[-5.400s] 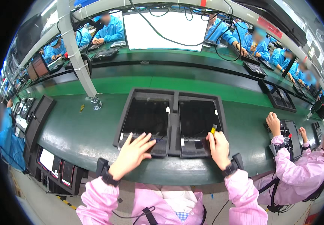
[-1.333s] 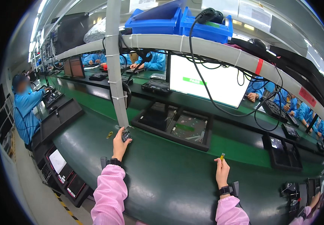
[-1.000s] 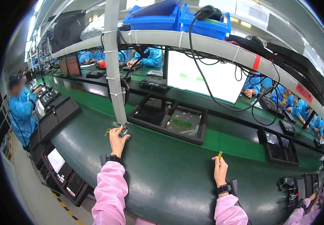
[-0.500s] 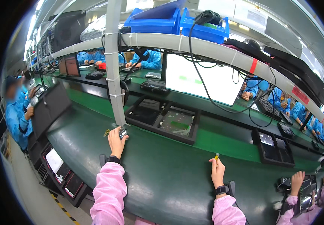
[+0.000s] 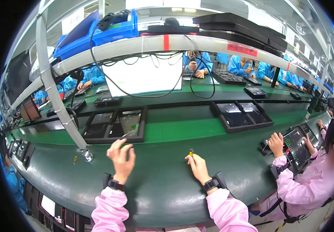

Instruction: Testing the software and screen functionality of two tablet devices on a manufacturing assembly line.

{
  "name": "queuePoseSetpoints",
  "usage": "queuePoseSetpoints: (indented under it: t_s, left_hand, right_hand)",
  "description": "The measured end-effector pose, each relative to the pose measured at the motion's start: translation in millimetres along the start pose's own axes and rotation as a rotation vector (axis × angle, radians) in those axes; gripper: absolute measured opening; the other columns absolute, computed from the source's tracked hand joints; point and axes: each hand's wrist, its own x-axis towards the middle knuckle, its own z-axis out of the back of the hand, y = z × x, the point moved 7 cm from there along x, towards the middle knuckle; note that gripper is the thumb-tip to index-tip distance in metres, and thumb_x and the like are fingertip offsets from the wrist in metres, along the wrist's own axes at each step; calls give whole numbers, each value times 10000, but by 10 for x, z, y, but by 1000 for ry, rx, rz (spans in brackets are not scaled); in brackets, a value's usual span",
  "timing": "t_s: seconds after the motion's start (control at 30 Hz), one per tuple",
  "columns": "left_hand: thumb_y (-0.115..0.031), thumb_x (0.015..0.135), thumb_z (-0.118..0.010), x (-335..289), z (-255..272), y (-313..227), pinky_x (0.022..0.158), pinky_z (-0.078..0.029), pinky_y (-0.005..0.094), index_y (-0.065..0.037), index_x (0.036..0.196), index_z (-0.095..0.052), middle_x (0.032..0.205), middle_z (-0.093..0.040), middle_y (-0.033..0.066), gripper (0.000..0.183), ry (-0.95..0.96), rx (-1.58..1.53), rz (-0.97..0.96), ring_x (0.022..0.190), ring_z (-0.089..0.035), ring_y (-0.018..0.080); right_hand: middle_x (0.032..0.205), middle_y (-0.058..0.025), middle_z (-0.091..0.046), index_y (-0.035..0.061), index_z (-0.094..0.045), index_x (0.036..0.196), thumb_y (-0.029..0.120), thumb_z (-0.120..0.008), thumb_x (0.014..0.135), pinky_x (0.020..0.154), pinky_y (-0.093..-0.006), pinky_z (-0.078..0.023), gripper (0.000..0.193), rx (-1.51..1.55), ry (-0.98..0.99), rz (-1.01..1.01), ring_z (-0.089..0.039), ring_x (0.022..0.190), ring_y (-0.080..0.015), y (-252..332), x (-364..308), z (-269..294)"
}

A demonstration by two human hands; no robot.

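My left hand [image 5: 121,160] hovers above the green bench top near the front edge of a black tray, its fingers spread and nothing visible in them. Between the thumb and fingertips of my right hand [image 5: 198,168] is a small yellow strip [image 5: 191,153] with a dark end, pointing away from me; its exact kind is too small to tell. At the foot of the grey post lies a small shiny silver piece [image 5: 87,155]. Left of it rests another small yellow piece [image 5: 75,159].
A two-compartment black tray [image 5: 143,125] holds flat panels beyond my left hand; a similar tray [image 5: 228,129] stands farther right. The slanting grey post [image 5: 60,104] rises at left. A bright monitor [image 5: 143,75] stands behind. At right, a co-worker in a pink sleeve [image 5: 290,181] handles a dark panel.
The view has swung to the right. My left hand has come away from the small dark and silver thing by the post and opened. My right hand keeps the yellow strip.
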Motion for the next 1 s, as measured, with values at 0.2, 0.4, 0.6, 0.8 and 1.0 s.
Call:
queuePoseSetpoints:
  t_s: [0.2, 0.4, 0.6, 0.8, 1.0]
  left_hand:
    - [-117, 715, -690, 176, -935, -1193, 910, -279, 393, -148, 907, -625, 1125, -555, 19, 205, 149, -287, -121, 1123, -483, 245]
    - [-176, 798, -653, 125, -2110, -1986, 818, -348, 358, -120, 910, -626, 915, -579, 29, 128, 483, -440, -228, 917, -533, 207]
    - [-228, 818, -636, 153, -2910, -2439, 770, -374, 349, -110, 949, -627, 858, -580, 41, 176, 531, -516, -205, 867, -544, 222]
    - [-264, 763, -694, 205, -3403, -2725, 736, -380, 376, -117, 980, -615, 855, -565, 56, 274, 585, -448, -248, 880, -533, 250]
    - [-244, 711, -737, 238, -3523, -2682, 720, -369, 365, -107, 854, -631, 829, -509, 45, 224, 516, -514, -195, 847, -489, 242]
  right_hand:
    - [650, -69, -544, 4, -617, 860, 165, -469, 952, 547, -298, -408, 237, 3, -208, -98, -527, 576, -166, -282, 50, 760]
    - [615, -54, -551, 7, -629, 860, 184, -462, 962, 521, -293, -390, 264, 67, -464, -254, -523, 556, -133, -507, 51, 1163]
    - [634, -9, -539, 12, -630, 867, 197, -455, 969, 544, -239, -377, 275, 184, -510, -256, -485, 595, -75, -559, 58, 1221]
    - [647, -86, -562, -5, -618, 847, 161, -458, 958, 561, -325, -424, 256, 120, -480, -270, -555, 583, -191, -531, 85, 1235]
    - [657, -76, -562, -3, -614, 854, 157, -458, 960, 564, -311, -419, 247, 140, -473, -278, -551, 596, -176, -565, 76, 1247]
